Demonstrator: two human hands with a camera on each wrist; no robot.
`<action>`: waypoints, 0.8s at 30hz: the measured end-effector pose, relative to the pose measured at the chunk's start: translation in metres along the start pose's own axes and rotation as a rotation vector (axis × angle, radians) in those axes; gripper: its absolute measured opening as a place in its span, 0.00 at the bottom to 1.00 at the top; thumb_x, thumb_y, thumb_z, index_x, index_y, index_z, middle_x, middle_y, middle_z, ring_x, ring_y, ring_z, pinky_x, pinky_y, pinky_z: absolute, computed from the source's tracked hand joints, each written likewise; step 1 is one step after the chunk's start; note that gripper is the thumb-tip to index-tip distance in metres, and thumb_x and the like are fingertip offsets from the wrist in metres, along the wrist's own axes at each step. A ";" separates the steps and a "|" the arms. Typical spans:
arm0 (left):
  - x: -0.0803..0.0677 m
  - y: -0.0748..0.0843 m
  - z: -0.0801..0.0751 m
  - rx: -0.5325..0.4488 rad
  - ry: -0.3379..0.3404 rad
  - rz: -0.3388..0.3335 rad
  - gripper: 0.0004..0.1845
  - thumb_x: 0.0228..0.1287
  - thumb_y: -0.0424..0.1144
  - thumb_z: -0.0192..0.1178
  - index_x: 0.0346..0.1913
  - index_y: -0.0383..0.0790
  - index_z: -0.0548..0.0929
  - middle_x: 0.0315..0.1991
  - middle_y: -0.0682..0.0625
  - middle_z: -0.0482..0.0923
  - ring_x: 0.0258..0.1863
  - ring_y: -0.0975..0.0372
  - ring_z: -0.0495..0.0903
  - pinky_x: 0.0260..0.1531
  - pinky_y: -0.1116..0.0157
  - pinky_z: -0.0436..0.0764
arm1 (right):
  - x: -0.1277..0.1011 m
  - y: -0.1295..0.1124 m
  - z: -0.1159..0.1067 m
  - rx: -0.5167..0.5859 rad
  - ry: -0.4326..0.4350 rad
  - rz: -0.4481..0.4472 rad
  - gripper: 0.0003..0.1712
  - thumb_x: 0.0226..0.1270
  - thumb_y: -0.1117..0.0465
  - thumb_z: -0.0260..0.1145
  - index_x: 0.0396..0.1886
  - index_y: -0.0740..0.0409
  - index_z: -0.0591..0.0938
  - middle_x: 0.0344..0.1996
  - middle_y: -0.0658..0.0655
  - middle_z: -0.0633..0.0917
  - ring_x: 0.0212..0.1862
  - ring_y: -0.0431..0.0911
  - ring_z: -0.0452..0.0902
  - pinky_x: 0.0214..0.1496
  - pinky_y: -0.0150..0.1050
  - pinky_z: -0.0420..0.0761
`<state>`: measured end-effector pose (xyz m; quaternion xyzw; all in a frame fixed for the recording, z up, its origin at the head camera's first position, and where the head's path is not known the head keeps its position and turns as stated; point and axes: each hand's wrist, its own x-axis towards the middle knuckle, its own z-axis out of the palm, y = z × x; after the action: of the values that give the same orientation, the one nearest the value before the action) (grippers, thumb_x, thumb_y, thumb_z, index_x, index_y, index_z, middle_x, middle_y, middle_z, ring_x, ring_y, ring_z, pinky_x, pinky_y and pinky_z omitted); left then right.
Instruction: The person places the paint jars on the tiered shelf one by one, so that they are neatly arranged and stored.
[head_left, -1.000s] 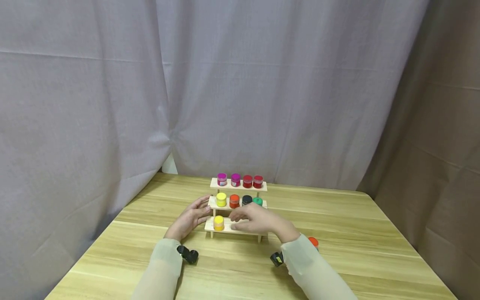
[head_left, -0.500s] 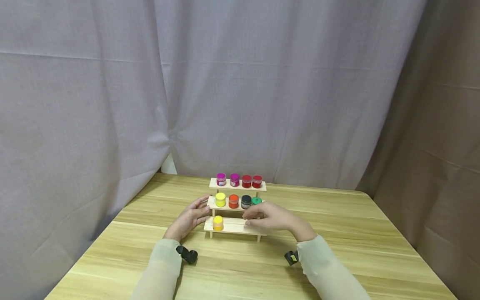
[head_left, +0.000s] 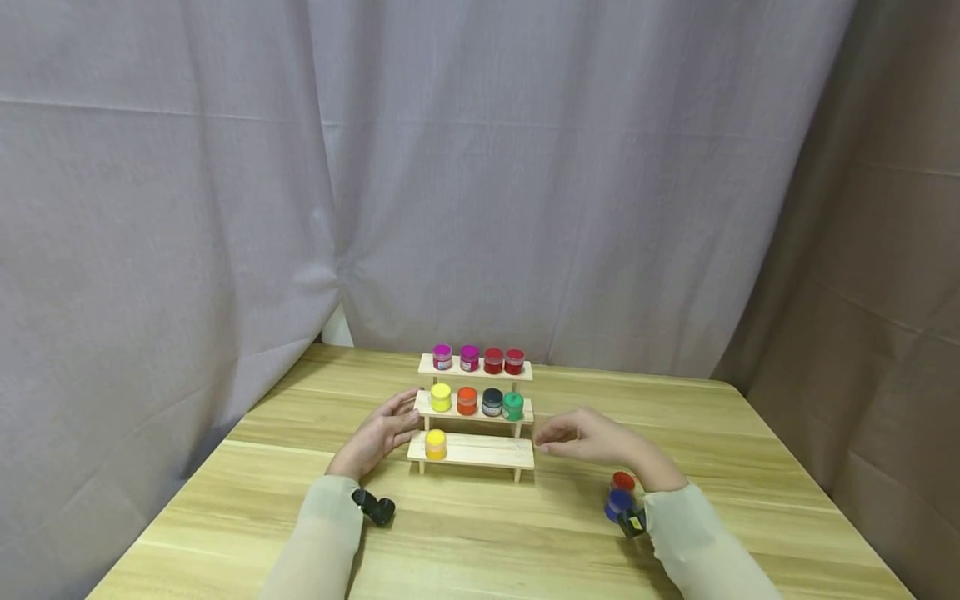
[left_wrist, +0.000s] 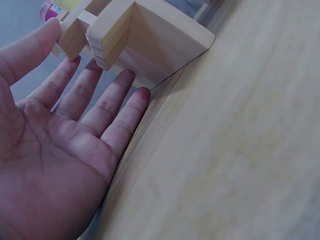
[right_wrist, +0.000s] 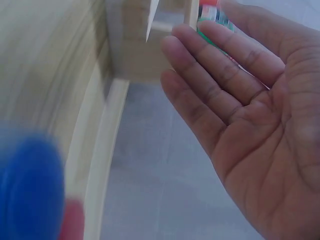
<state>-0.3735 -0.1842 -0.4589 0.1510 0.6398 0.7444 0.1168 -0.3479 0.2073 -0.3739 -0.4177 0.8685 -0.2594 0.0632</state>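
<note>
A three-step wooden rack [head_left: 474, 412] of paint jars, nine jars placed and two left on the table [head_left: 720, 433].

Head view: four jars fill the far step, four the middle; only a yellow jar [head_left: 436, 443] is seen on the near step. The left hand [head_left: 378, 437] is laid flat against the rack's left end. The right hand [head_left: 588, 436] hovers right of it, fingers relaxed, empty. A red jar [head_left: 622, 481] and blue jar [head_left: 617, 502] wait by its wrist.
Left wrist view: straight fingers [left_wrist: 107, 107] touch the rack [left_wrist: 150, 42].
Right wrist view: the palm [right_wrist: 250, 125] is open; the blue jar [right_wrist: 30, 190] is blurred nearby.
</note>
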 end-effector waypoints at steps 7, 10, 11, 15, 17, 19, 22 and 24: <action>0.000 -0.001 0.000 0.004 0.008 -0.003 0.35 0.70 0.38 0.51 0.77 0.46 0.51 0.75 0.39 0.52 0.68 0.53 0.66 0.72 0.51 0.65 | -0.026 0.018 -0.006 -0.002 0.018 0.059 0.14 0.69 0.48 0.61 0.49 0.46 0.83 0.47 0.54 0.87 0.49 0.40 0.83 0.51 0.33 0.83; 0.000 -0.001 0.000 0.003 0.022 -0.014 0.34 0.70 0.38 0.52 0.76 0.47 0.53 0.75 0.41 0.54 0.67 0.55 0.67 0.71 0.52 0.65 | -0.035 0.024 -0.008 0.006 0.020 0.082 0.15 0.69 0.49 0.61 0.50 0.49 0.83 0.47 0.55 0.87 0.49 0.39 0.83 0.51 0.31 0.83; 0.000 -0.001 0.000 0.000 0.026 -0.019 0.34 0.70 0.38 0.52 0.76 0.47 0.54 0.75 0.41 0.54 0.67 0.55 0.67 0.71 0.52 0.65 | -0.038 0.026 -0.009 0.016 0.017 0.092 0.16 0.69 0.49 0.62 0.50 0.50 0.83 0.47 0.56 0.87 0.49 0.40 0.83 0.51 0.31 0.83; 0.000 -0.001 0.001 0.001 0.027 -0.025 0.34 0.70 0.38 0.53 0.76 0.49 0.54 0.75 0.41 0.53 0.68 0.54 0.65 0.72 0.52 0.65 | -0.049 0.034 -0.015 0.036 -0.007 0.139 0.18 0.69 0.50 0.62 0.50 0.55 0.83 0.47 0.56 0.87 0.47 0.39 0.82 0.48 0.31 0.82; 0.000 0.000 0.001 -0.003 0.028 -0.022 0.34 0.70 0.38 0.53 0.76 0.49 0.54 0.75 0.41 0.53 0.69 0.53 0.65 0.72 0.52 0.65 | -0.054 0.038 -0.018 0.041 -0.023 0.159 0.18 0.68 0.50 0.63 0.49 0.56 0.84 0.46 0.56 0.87 0.46 0.38 0.82 0.46 0.31 0.82; 0.001 0.000 0.001 0.000 0.028 -0.017 0.34 0.70 0.39 0.53 0.76 0.49 0.54 0.75 0.41 0.53 0.69 0.53 0.64 0.72 0.52 0.65 | -0.059 0.044 -0.021 0.052 -0.041 0.175 0.17 0.67 0.50 0.64 0.48 0.55 0.84 0.45 0.54 0.87 0.45 0.37 0.81 0.45 0.30 0.81; 0.001 0.001 0.001 0.004 0.031 -0.019 0.34 0.69 0.39 0.53 0.75 0.49 0.55 0.75 0.41 0.54 0.69 0.53 0.64 0.71 0.52 0.66 | -0.065 0.052 -0.024 0.121 -0.085 0.186 0.15 0.67 0.54 0.65 0.47 0.57 0.84 0.44 0.57 0.88 0.45 0.39 0.83 0.45 0.29 0.82; 0.001 0.001 0.001 0.010 0.025 -0.015 0.34 0.70 0.39 0.53 0.76 0.48 0.54 0.75 0.41 0.54 0.69 0.53 0.64 0.71 0.52 0.66 | -0.069 0.058 -0.025 0.195 -0.130 0.197 0.14 0.66 0.57 0.65 0.47 0.60 0.84 0.44 0.59 0.88 0.44 0.41 0.84 0.44 0.30 0.83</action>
<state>-0.3739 -0.1834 -0.4581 0.1375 0.6460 0.7422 0.1138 -0.3516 0.2991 -0.3889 -0.3382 0.8701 -0.3073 0.1849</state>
